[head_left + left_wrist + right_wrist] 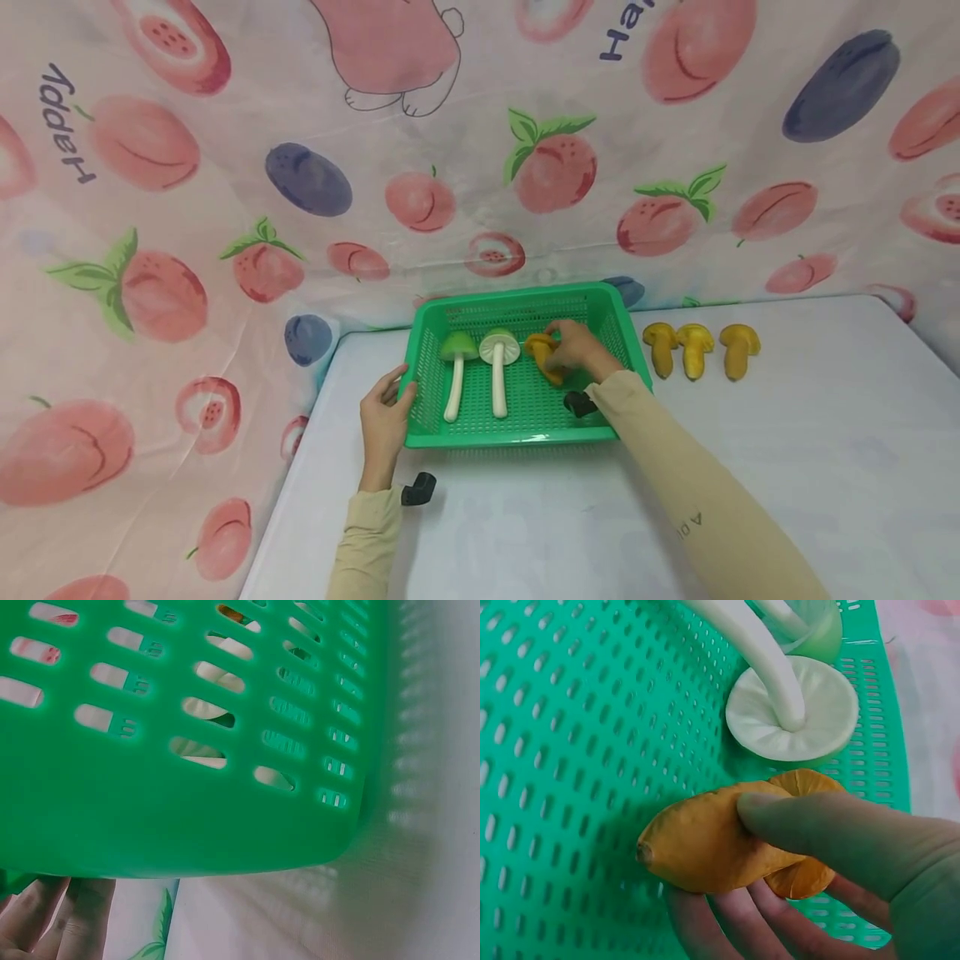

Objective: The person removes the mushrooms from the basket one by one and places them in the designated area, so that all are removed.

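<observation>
The right hand [576,348] grips an orange, thick-stemmed mushroom [697,840] inside the green, perforated plastic basket [510,440]; the left hand [384,415] holds its rim

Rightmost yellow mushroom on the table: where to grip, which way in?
I'd pinch the thick stem from above, thumb and fingers on its left and right flanks. The mushroom lies with its wider cap on the far side, stem toward the person, and a gap to the middle mushroom should leave finger room.
</observation>
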Tool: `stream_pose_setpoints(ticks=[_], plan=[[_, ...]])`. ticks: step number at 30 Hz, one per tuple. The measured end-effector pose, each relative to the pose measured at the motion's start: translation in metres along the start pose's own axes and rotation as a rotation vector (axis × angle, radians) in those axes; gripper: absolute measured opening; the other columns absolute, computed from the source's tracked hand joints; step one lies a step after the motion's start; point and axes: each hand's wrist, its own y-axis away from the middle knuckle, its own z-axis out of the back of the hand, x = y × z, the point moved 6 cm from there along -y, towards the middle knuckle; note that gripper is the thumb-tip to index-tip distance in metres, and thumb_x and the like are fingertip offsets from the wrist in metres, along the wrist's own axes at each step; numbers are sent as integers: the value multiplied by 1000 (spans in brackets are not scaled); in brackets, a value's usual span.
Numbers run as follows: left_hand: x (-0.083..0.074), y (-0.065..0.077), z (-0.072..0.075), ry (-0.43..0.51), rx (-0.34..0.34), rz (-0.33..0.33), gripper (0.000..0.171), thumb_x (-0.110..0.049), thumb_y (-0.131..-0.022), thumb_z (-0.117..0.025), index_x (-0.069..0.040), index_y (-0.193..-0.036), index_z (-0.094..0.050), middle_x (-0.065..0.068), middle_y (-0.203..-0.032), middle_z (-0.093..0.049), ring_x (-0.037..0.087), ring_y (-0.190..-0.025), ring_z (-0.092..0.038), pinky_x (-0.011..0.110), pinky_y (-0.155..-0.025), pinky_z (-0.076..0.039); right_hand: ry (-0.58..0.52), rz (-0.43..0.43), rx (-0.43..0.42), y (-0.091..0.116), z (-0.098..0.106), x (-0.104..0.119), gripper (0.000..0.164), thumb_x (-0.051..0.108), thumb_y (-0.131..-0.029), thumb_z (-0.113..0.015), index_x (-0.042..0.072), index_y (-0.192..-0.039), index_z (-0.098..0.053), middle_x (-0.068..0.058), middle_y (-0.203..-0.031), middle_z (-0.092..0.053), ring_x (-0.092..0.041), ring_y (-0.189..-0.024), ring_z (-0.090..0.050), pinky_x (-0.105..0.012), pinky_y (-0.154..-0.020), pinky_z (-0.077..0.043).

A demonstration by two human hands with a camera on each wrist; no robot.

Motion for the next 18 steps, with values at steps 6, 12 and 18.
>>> stream_pose_setpoints(ticks=[6,12,18], plan=[[1,0,2,-4,-18,-5,36,-14,-96,-67,-9,-131,-65,22,-116,-70,32,-103,-69,15,-74,-52,37,81,-46,9,6,6,60,2,-87,-68,0,-142,-46,-28,-124,-59,-36,-102,-64,-39,-75,-57],[2,-2,1,0,-12,-3,36,-13,-96,-66,-9,-131,-65,22,-115,-70,33,-103,-69,14,-72,-52,68,152,-81,22,16,13,61,6,-86,-68,-1,-142,-46,-28,-125,-58,-37,-101,-62,-39,-73,-53],[3,-1,0,8,-13,0,35,-13,-96,-67,-10,-131,-65,20,-114,-70,32,-102,-69,15,-72,-52,87,185,-124,34,29,16,61,7,-86,-70,2,-142,-48,-26,-120,-59,-33,-92,-61,-35,-67,-49]])
